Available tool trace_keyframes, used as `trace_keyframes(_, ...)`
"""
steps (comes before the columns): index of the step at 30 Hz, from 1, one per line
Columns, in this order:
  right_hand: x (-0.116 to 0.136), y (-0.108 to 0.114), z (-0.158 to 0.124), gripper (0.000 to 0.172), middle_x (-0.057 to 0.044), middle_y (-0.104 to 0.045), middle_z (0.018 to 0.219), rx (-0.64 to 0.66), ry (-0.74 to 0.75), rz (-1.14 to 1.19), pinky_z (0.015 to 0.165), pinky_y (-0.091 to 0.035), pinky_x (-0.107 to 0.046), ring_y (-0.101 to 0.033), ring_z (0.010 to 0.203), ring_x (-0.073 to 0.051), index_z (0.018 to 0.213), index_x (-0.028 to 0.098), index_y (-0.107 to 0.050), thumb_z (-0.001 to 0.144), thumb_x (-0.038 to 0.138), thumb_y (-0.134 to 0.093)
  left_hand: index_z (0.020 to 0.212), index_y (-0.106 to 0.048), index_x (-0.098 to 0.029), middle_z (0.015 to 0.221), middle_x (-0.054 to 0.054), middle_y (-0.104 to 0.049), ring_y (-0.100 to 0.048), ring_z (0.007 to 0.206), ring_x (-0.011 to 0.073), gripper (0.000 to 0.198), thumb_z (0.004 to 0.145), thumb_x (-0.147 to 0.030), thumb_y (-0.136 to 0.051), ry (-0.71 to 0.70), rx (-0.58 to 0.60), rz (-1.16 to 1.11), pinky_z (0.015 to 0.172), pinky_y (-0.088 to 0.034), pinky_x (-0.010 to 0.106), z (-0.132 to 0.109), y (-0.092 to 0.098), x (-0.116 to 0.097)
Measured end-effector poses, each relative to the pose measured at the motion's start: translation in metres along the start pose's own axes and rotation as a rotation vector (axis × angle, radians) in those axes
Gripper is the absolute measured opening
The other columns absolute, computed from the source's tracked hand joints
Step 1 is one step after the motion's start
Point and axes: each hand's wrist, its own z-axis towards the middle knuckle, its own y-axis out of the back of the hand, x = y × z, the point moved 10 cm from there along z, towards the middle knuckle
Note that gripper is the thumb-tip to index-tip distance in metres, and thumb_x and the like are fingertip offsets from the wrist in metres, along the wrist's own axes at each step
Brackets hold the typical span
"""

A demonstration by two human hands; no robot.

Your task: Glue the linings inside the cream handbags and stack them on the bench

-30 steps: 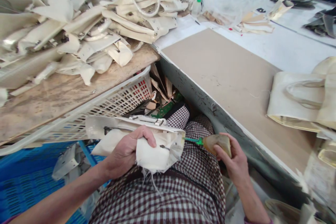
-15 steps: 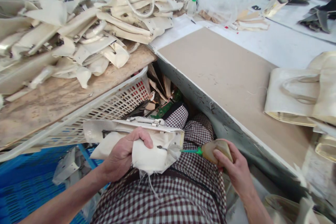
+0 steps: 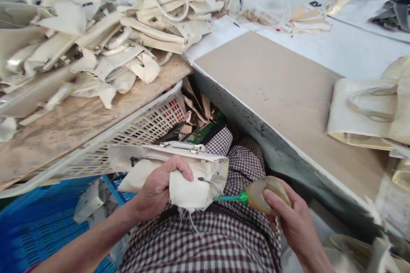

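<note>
1. The nozzle tip of your glue bottle [image 3: 261,194] met the lower edge of the cream bag panel [image 3: 195,181]; contact was hard to make out.
2. A brown board table [image 3: 272,85] lay right. Cream pieces [image 3: 96,38] were heaped on the wooden bench [image 3: 80,115] far left, with a white basket [image 3: 137,126] below it.
3. Over your lap, your left hand [image 3: 156,187] clenched the panel. Your right hand [image 3: 294,222] gripped the bottle, long axis near level, nozzle pointing left.

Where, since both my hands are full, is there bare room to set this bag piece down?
The brown board is bare between the cream pile and the bags at right; the white tabletop beyond it too. The wooden bench is crowded, only its front strip free.
</note>
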Motion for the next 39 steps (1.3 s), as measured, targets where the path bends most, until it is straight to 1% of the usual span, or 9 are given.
trace_keyframes(4,-0.008,-0.009,-0.009,0.043,0.000,-0.060,0.068,0.022,-0.036,0.083,0.039,-0.036,-0.021,-0.044,0.048,-0.011,0.100,0.018,-0.069,0.075,0.050,-0.083,0.074,-0.071,-0.017,0.078,0.004,-0.063,-0.057,0.064,0.0139,0.022,0.077,-0.036,-0.081,0.001,-0.003,-0.010,0.055,-0.046,0.021,0.000,0.000,-0.001)
trace_keyframes(8,-0.013,-0.008,-0.007,0.040,-0.001,-0.060,0.069,0.025,-0.047,0.108,0.039,-0.035,-0.019,-0.043,0.049,-0.010,0.093,0.017,-0.070,0.075,0.050,-0.083,0.074,-0.072,-0.017,0.078,0.003,-0.063,-0.058,0.064,0.0137,0.024,0.076,-0.039,-0.083,-0.014,0.018,0.001,0.055,-0.047,0.020,-0.001,-0.003,-0.005)
trace_keyframes(14,-0.015,0.019,0.011,0.051,0.000,-0.065,0.071,-0.099,-0.006,-0.087,0.040,-0.038,-0.022,-0.045,0.048,-0.011,0.103,0.018,-0.069,0.072,0.055,-0.083,0.075,-0.075,-0.018,0.080,0.004,-0.064,-0.059,0.068,0.0143,0.020,0.078,-0.037,-0.082,-0.021,0.026,0.013,0.058,-0.050,0.020,0.000,-0.004,-0.004)
trace_keyframes(20,-0.015,0.037,0.017,0.061,-0.004,-0.070,0.082,-0.231,0.072,-0.226,0.044,-0.048,-0.027,-0.056,0.055,-0.017,0.110,0.018,-0.067,0.068,0.060,-0.082,0.075,-0.073,-0.018,0.078,0.003,-0.064,-0.059,0.064,0.0133,0.018,0.078,-0.034,-0.082,-0.019,0.022,-0.017,0.056,-0.048,0.020,0.002,-0.005,-0.003)
trace_keyframes(24,-0.013,0.028,0.008,0.057,-0.002,-0.069,0.081,-0.168,0.105,-0.183,0.045,-0.048,-0.026,-0.054,0.055,-0.016,0.113,0.019,-0.066,0.074,0.058,-0.080,0.076,-0.072,-0.018,0.079,0.004,-0.064,-0.059,0.066,0.0143,0.016,0.079,-0.030,-0.081,-0.023,0.016,0.007,0.058,-0.049,0.021,0.004,-0.001,-0.002)
trace_keyframes(27,-0.020,0.018,0.003,0.055,-0.002,-0.068,0.084,-0.078,0.057,-0.086,0.043,-0.046,-0.024,-0.054,0.057,-0.016,0.115,0.020,-0.066,0.077,0.056,-0.080,0.077,-0.071,-0.018,0.079,0.004,-0.064,-0.059,0.065,0.0145,0.014,0.079,-0.029,-0.079,-0.008,0.020,-0.011,0.057,-0.049,0.021,0.005,0.001,0.002)
trace_keyframes(31,-0.028,0.006,0.000,0.056,-0.005,-0.070,0.087,0.008,-0.007,-0.002,0.041,-0.045,-0.025,-0.053,0.054,-0.015,0.115,0.019,-0.067,0.075,0.055,-0.082,0.077,-0.072,-0.018,0.081,0.004,-0.064,-0.059,0.069,0.0150,0.016,0.081,-0.031,-0.079,-0.066,0.032,0.041,0.061,-0.050,0.021,0.004,0.000,-0.002)
trace_keyframes(36,-0.013,0.017,-0.002,0.053,-0.004,-0.070,0.083,-0.137,0.062,-0.088,0.045,-0.045,-0.024,-0.056,0.060,-0.017,0.111,0.018,-0.069,0.074,0.053,-0.082,0.076,-0.071,-0.017,0.078,0.004,-0.063,-0.058,0.065,0.0145,0.020,0.079,-0.035,-0.081,-0.021,0.028,-0.012,0.057,-0.048,0.021,0.003,-0.004,-0.004)
trace_keyframes(39,-0.010,0.024,0.001,0.055,-0.003,-0.070,0.083,-0.170,0.091,-0.165,0.049,-0.048,-0.027,-0.057,0.059,-0.017,0.112,0.019,-0.067,0.074,0.055,-0.081,0.076,-0.071,-0.017,0.079,0.004,-0.063,-0.058,0.066,0.0150,0.017,0.078,-0.031,-0.080,0.004,0.018,-0.019,0.058,-0.048,0.022,0.003,-0.002,-0.001)
